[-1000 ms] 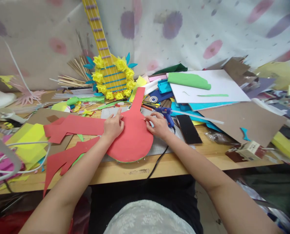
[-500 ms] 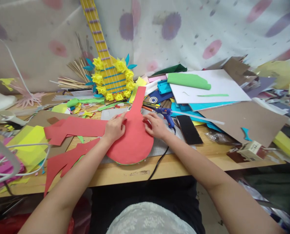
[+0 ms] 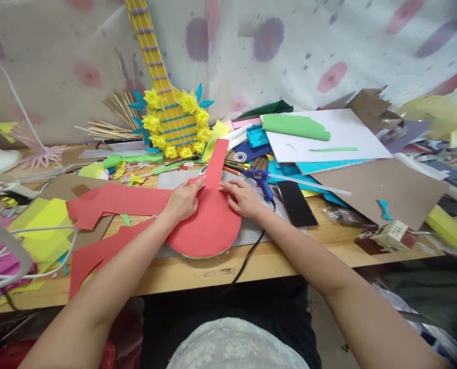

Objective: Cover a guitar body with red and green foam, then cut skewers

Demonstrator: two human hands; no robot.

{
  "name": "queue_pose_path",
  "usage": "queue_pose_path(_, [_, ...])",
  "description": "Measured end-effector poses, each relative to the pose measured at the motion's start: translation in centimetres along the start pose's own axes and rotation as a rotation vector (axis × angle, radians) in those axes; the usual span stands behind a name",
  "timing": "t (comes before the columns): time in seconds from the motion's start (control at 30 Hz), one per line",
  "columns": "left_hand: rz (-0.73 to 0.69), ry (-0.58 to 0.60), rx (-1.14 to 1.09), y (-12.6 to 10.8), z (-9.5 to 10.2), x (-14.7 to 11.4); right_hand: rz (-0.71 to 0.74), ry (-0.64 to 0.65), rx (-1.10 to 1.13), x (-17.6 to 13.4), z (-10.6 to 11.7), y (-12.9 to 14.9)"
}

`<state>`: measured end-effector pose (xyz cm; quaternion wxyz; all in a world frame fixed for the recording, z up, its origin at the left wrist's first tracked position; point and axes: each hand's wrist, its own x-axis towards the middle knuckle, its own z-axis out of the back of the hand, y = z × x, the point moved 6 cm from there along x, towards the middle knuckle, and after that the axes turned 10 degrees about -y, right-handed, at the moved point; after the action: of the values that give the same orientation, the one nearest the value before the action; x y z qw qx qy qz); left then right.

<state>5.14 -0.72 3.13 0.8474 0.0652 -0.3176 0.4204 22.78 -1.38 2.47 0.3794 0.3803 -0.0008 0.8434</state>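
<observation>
A red paper guitar shape (image 3: 205, 230) lies flat on the table, its round body towards me and its narrow neck pointing away. A thin green edge shows beneath the body's near rim. My left hand (image 3: 183, 201) rests on the body's upper left side with its fingers stretched towards the base of the neck. On the upper right side, my right hand (image 3: 244, 199) touches the shape with its fingers extended and slightly bent. Both hands are open and press from above. Red paper offcuts (image 3: 132, 199) lie to the left, partly under my left forearm.
A blue glue gun (image 3: 262, 180) and a black phone (image 3: 296, 204) lie to the right. A yellow paper guitar (image 3: 179, 134) with flowers stands behind. White board (image 3: 328, 148), brown cardboard (image 3: 386, 187), yellow sheets (image 3: 46, 220) and a white cable (image 3: 32, 230) crowd the sides.
My right hand's fingers have straightened and moved slightly inward over the red shape. My left fingers have reached a little further towards the neck. The view has shifted slightly.
</observation>
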Motion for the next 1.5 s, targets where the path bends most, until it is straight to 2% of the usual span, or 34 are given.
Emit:
queue_pose_path(0.13, [0.089,-0.017,0.018,0.5,0.2,0.0,-0.061,-0.082,-0.008,0.0,0.4,-0.2])
queue_pose_path(0.23, [0.060,-0.043,0.013,0.3,0.5,0.0,-0.067,-0.109,-0.005,-0.1,0.6,-0.2])
queue_pose_path(0.37, [0.031,-0.013,-0.040,0.2,0.2,-0.1,-0.063,-0.083,-0.001,-0.3,0.4,-0.3])
queue_pose_path(0.43, [0.113,-0.048,-0.031,0.7,0.3,-0.4,-0.092,-0.140,0.003,-0.5,0.6,-0.5])
queue_pose_path(0.53, [0.268,-0.162,0.036,1.7,1.2,-1.0,-0.161,-0.277,-0.010,-0.7,1.0,-0.9])
queue_pose_path(0.6, [0.334,-0.231,0.074,2.2,2.0,-1.2,-0.239,-0.332,0.020,-0.6,1.1,-1.3])
queue_pose_path(0.67, [0.396,-0.290,0.089,3.0,2.8,-0.8,-0.385,-0.332,0.121,-0.5,0.7,-2.2])
queue_pose_path(0.8, [0.608,-0.345,-0.035,5.7,3.8,1.1,-0.683,-0.216,0.388,-0.8,-1.3,-4.1])
queue_pose_path(0.9, [0.774,-0.245,-0.288,7.5,2.9,2.8,-0.807,-0.152,0.483,-1.3,-2.6,-4.8])
queue_pose_path(0.97, [0.798,-0.171,-0.352,7.5,1.9,4.1,-0.905,-0.141,0.515,-1.7,-3.1,-5.1])
queue_pose_path(1.03, [0.762,-0.088,-0.271,6.6,0.7,5.7,-1.010,-0.110,0.571,-1.8,-3.6,-5.2])
queue_pose_path(1.13, [0.702,0.054,0.001,4.3,-1.8,8.0,-1.132,-0.074,0.675,-1.4,-4.4,-4.9])
queue_pose_path(1.23, [0.739,0.248,0.099,2.3,-4.4,9.5,-1.141,-0.090,0.735,-0.7,-4.4,-4.4])
queue_pose_path(1.3, [0.714,0.351,0.100,1.3,-5.3,10.2,-1.119,-0.102,0.802,-0.4,-4.1,-4.0])
queue_pose_path(1.4, [0.662,0.415,0.125,1.0,-4.6,10.8,-1.121,-0.102,0.946,-0.5,-3.6,-3.6])
queue_pose_path(1.5, [0.597,0.420,0.189,2.0,-2.4,11.2,-1.087,-0.140,0.981,-0.7,-2.9,-3.7])
